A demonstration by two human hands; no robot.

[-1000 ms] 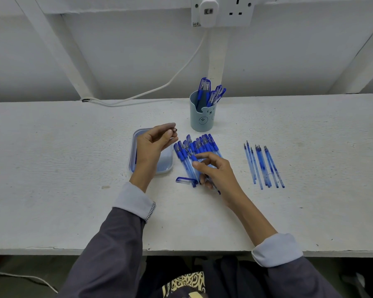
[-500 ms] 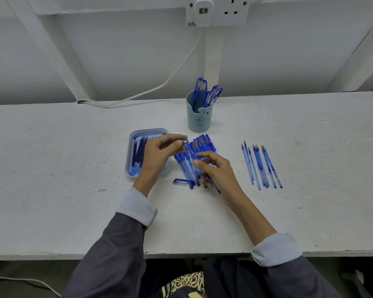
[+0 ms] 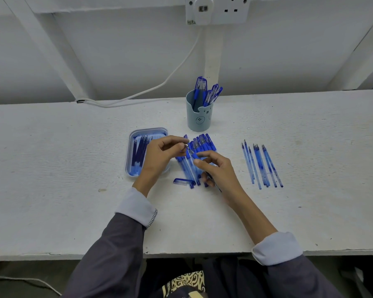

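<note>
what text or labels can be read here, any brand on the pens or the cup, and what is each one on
No text here can be read in full.
pens on the table: faint print on them, too small to read.
socket plate: small sticker at its lower left corner, blurred.
cup: only a drawn bear face, no words.

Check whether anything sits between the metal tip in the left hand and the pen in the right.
Nothing visible does. The left hand pinches the tip close to the end of the pen that the right hand holds; other pens lie beneath.
</note>
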